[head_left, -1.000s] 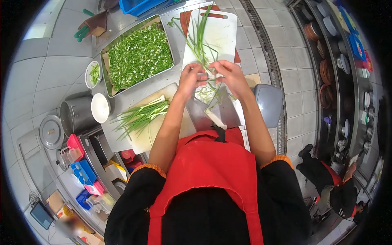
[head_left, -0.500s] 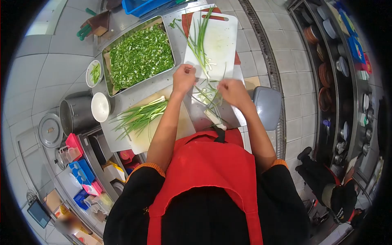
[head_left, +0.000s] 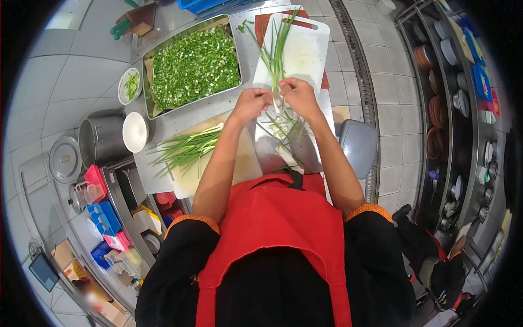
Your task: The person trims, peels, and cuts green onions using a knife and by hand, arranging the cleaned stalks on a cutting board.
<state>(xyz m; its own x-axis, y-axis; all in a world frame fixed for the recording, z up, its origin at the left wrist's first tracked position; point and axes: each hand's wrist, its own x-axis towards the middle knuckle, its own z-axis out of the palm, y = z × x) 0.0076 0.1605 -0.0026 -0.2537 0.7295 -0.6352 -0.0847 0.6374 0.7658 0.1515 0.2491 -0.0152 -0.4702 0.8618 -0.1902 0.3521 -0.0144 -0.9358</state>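
Both my hands are closed at the near end of a white cutting board. My right hand pinches a spring onion near its white root end. From the left, my left hand brings its closed fingertips against the same stalk; what they grip is hidden. Long spring onions lie along the board, green tops pointing away. Below my hands, loose peelings and trimmed strands are scattered on the steel table. A bunch of spring onions rests on a cream board to the left.
A deep metal tray of chopped spring onion stands at the upper left. Beside it are a bowl of cut greens, a white bowl and a steel pot. A grey lid is at right; another person is lower right.
My right hand has moved up and left from above the peelings to the spring onion. My left hand has shifted slightly right, closer to it. The whole view has shifted a little.
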